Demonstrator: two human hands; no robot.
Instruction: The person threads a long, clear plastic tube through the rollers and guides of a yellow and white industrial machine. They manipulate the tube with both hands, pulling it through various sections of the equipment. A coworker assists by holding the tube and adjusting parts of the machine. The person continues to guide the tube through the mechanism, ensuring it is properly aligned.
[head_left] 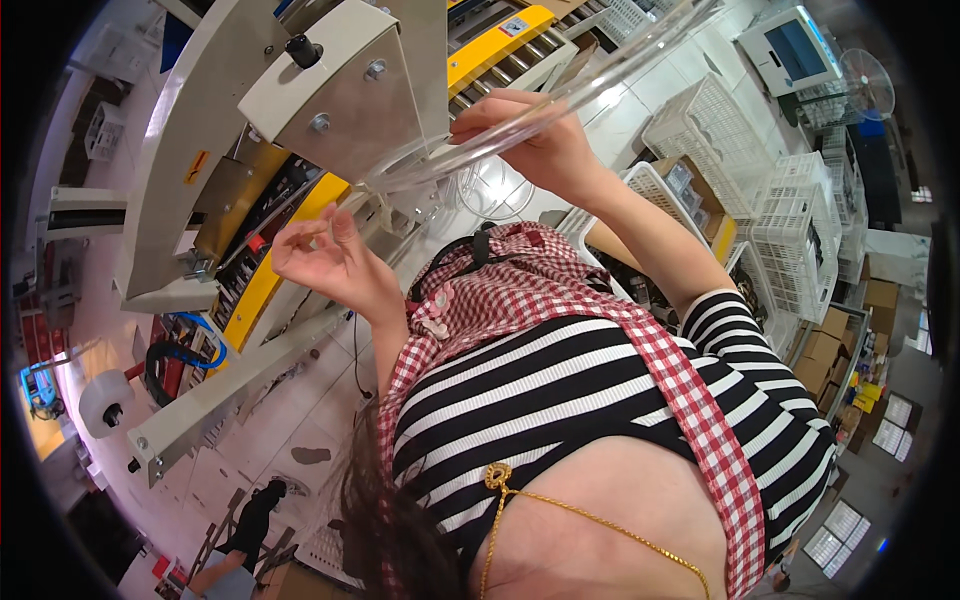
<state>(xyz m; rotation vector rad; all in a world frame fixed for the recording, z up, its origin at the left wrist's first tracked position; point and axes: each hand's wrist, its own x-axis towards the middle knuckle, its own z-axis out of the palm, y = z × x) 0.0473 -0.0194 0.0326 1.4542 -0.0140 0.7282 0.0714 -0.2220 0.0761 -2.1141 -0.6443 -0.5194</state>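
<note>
Head view shows 2 bare hands near a pale grey metal machine housing (pixel 345 100) in the upper middle of the frame. A long, shiny strip of clear plastic (pixel 600 75) slants from the top edge, right of centre, down toward the housing's lower corner. Left of centre, the left hand (pixel 318 250) has its fingers loosely bent and parted, the thumb raised beside them, near a yellow metal rail (pixel 278 245). Above centre, the right hand (pixel 535 150) has its fingers bent forward, the tips beside the housing's right edge; the clear strip crosses in front of it, and whether it pinches the strip cannot be told.

The housing carries 1 black knob (pixel 303 51) and 2 hexagonal bolts. At upper right stand white, open-mesh plastic baskets (pixel 712 128), with a white-framed screen (pixel 793 50) above them. A red-and-white checked apron (pixel 530 285) over a black-and-white striped top (pixel 530 385) fills the lower middle.
</note>
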